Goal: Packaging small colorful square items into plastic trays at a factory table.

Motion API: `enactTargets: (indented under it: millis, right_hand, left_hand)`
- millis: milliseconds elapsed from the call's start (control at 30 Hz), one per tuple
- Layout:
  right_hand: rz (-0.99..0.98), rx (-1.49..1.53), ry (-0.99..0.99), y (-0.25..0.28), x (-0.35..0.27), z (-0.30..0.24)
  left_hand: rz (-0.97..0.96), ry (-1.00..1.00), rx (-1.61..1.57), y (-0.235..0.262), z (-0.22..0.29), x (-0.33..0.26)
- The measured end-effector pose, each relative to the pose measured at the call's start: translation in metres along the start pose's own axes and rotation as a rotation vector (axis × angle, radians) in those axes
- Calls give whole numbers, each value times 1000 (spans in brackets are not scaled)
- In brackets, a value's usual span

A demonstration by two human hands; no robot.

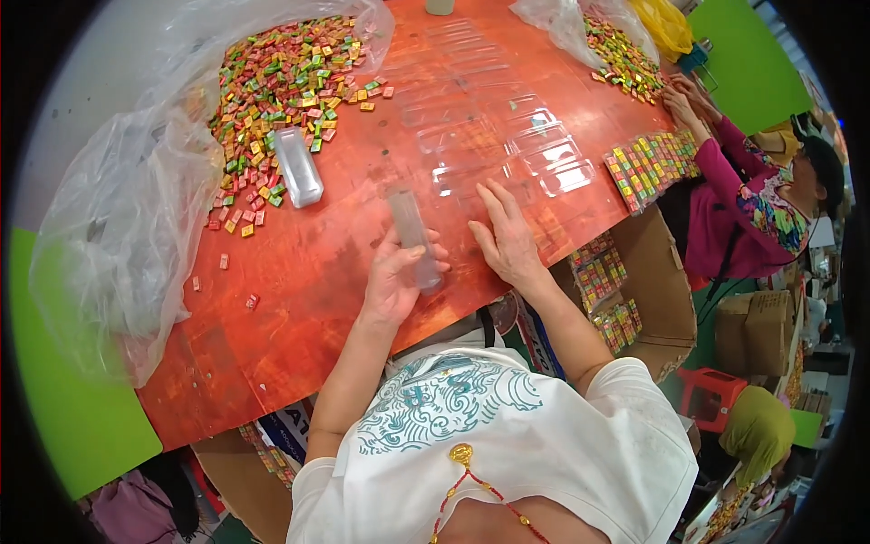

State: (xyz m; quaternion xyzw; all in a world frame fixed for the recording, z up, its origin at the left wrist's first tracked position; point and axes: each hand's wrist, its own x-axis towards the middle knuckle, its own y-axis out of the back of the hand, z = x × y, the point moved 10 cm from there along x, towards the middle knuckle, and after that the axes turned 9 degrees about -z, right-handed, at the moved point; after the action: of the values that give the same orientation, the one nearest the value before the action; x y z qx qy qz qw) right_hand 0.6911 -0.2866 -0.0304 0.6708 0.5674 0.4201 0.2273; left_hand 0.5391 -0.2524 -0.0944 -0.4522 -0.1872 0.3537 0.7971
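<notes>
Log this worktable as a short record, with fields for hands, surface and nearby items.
Left hand: holding a narrow, translucent grey plastic tray
Right hand: open, nothing visibly held, near thin, clear plastic trays
Surface: red-orange tabletop
Left side: heap of small, multicoloured rectangular blocks; crumpled clear plastic bag; long silvery tray
Right side: co-worker in magenta clothing

You have two elongated plastic containers (pixel 405 216) (pixel 297 168), two heaps of small coloured blocks (pixel 281 82) (pixel 627 65), three stray blocks (pixel 224 261) at near left, one yellow bag (pixel 666 29), and overlapped clear trays (pixel 550 161) whose exact number cannot be told.
</notes>
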Motion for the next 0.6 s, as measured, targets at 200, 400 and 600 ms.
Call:
enactTargets:
  millis: [200,400,600]
  right_hand:
    - [76,-179,-73,5,-9,16]
    - [-28,-270,52,-11,-15,-4]
    - [-65,-341,122,-23,6,-6]
  left_hand:
    - [5,8,-1,0,-6,-6]
    - [34,17,1,7,-9,-6]
    - [42,22,-25,9,-16,-7]
